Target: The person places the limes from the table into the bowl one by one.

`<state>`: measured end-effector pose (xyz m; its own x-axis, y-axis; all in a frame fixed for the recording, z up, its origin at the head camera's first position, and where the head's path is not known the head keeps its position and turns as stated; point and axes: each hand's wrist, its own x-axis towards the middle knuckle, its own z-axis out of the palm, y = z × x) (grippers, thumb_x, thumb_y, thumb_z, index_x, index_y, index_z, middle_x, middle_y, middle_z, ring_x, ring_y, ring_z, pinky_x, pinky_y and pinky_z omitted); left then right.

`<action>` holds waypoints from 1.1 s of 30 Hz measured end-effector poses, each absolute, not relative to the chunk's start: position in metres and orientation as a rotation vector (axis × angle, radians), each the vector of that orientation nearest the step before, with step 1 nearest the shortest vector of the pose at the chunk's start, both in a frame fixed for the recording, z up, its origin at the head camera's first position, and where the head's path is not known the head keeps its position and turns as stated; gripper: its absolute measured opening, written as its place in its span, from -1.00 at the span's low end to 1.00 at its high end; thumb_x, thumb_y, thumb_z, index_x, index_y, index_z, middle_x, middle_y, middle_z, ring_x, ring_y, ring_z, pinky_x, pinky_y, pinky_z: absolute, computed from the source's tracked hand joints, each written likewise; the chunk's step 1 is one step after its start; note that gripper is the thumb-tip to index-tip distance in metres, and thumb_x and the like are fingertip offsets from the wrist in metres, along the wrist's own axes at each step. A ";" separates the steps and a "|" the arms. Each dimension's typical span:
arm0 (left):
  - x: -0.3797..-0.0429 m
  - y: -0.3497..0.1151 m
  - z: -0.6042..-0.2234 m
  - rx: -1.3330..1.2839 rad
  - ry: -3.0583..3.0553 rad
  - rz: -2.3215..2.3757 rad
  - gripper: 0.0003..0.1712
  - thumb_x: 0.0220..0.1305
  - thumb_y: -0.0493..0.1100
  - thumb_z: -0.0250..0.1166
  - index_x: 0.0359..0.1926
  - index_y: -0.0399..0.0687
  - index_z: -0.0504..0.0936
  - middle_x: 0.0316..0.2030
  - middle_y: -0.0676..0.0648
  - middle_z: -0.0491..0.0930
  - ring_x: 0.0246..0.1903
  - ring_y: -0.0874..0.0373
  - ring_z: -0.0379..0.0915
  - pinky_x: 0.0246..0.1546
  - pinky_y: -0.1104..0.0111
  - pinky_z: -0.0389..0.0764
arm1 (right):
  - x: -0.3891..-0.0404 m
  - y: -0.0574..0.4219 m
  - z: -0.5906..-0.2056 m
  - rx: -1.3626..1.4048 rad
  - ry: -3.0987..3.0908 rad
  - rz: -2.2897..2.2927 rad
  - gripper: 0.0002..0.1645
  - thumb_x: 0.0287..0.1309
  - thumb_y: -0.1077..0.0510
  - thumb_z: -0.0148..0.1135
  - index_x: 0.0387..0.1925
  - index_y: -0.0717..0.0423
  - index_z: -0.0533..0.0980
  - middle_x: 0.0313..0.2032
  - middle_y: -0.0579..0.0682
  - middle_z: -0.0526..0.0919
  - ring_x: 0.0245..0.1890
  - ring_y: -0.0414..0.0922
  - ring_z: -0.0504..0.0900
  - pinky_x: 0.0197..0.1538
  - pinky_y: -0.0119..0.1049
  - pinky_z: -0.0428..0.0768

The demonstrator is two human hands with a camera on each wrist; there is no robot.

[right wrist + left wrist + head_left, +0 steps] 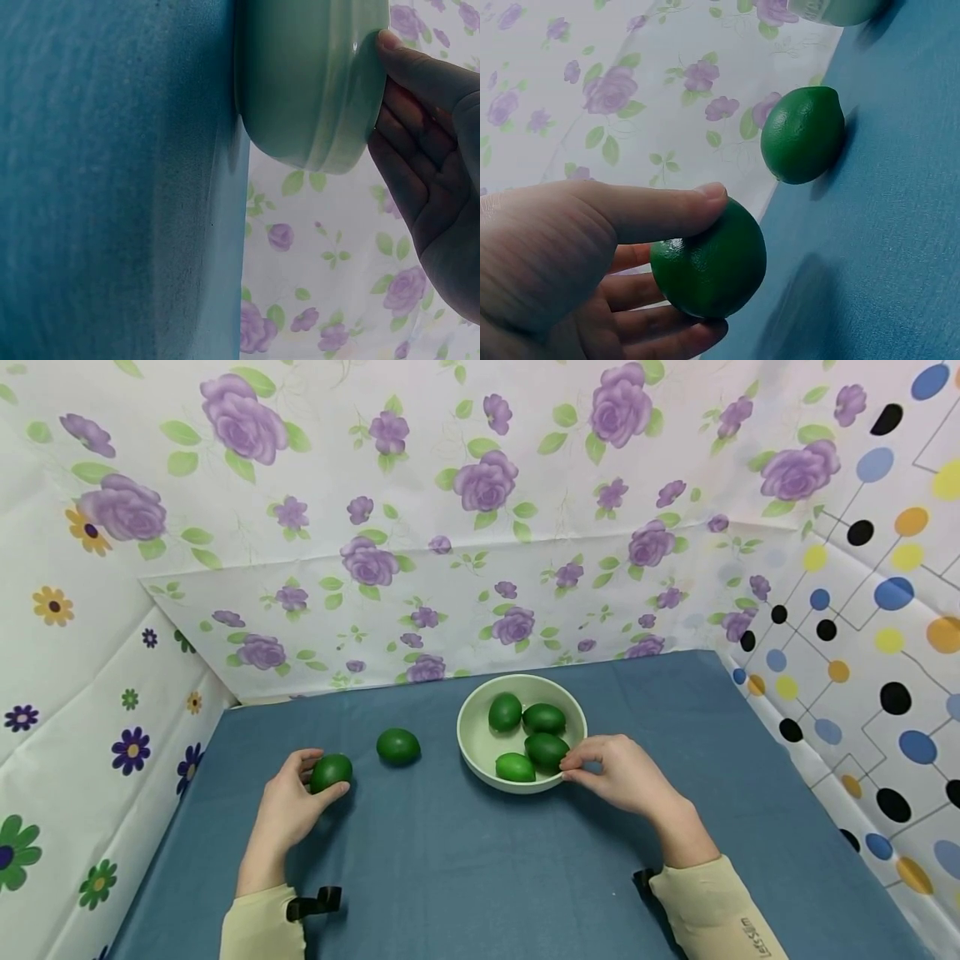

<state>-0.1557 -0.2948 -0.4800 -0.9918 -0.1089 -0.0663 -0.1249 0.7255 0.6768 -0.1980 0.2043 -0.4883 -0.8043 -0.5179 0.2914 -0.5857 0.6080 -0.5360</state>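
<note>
My left hand (pixel 288 802) grips a dark green lime (pixel 712 262) between thumb and fingers, over the left part of the cloth. Beyond it, slightly to the right, another dark green lime (pixel 398 747) lies on the cloth. A pale green bowl (pixel 471 752) stands near the back, with several limes inside. One of those, a brighter green lime (pixel 515 767), lies at the near side. My right hand (pixel 618 772) pinches the bowl's right rim, thumb at the edge and fingertips reaching inside, right by a dark lime (pixel 546 750). In the right wrist view the bowl hides those fingertips.
A blue cloth (pixel 450 877) covers the table. White sheeting with purple flowers (pixel 487 481) rises behind it. Patterned sheets with flowers (pixel 131 750) and coloured dots (pixel 894 697) stand along the left and right sides. Black straps (pixel 315 903) sit at both sleeves.
</note>
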 end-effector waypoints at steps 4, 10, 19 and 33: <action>-0.155 -0.294 -0.480 -0.189 2.921 1.140 -0.11 0.45 -0.01 0.48 0.58 -0.28 0.27 0.43 -0.44 0.37 0.37 -0.42 0.37 0.25 -0.29 0.55 | -0.198 0.204 -0.489 0.940 -2.707 0.968 -0.86 0.26 0.15 0.59 -0.19 -0.18 0.84 -0.15 -0.30 0.81 -0.08 -0.21 0.78 0.00 -0.16 0.81; -0.155 -0.288 -0.477 -0.141 2.961 1.158 -0.15 0.46 -0.03 0.47 0.56 -0.27 0.31 0.41 -0.42 0.40 0.35 -0.41 0.39 0.24 -0.28 0.57 | -0.197 0.204 -0.490 0.934 -2.704 0.969 -0.89 0.25 0.15 0.60 -0.20 -0.12 0.85 -0.16 -0.30 0.81 -0.09 -0.23 0.77 -0.01 -0.18 0.81; -0.157 -0.270 -0.473 0.047 3.018 1.224 -0.24 0.43 -0.13 0.49 0.50 -0.24 0.39 0.32 -0.38 0.51 0.29 -0.36 0.46 0.15 -0.22 0.65 | -0.198 0.205 -0.489 0.931 -2.704 0.966 -0.87 0.25 0.15 0.60 -0.19 -0.16 0.85 -0.15 -0.29 0.81 -0.09 -0.21 0.77 0.00 -0.16 0.81; -0.157 -0.242 -0.473 0.229 3.011 1.364 -0.28 0.37 -0.22 0.54 0.46 -0.23 0.47 0.24 -0.30 0.59 0.19 -0.23 0.56 0.17 -0.15 0.71 | -0.198 0.204 -0.488 0.929 -2.720 0.975 -0.88 0.28 0.13 0.58 -0.17 -0.17 0.84 -0.15 -0.30 0.81 -0.08 -0.20 0.78 0.02 -0.15 0.81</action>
<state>-0.1570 -0.2424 -0.4729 -0.9757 0.0541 0.2122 0.1953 0.6540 0.7308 -0.1978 0.2039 -0.4884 -0.8077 -0.5127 0.2912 -0.5809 0.6076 -0.5415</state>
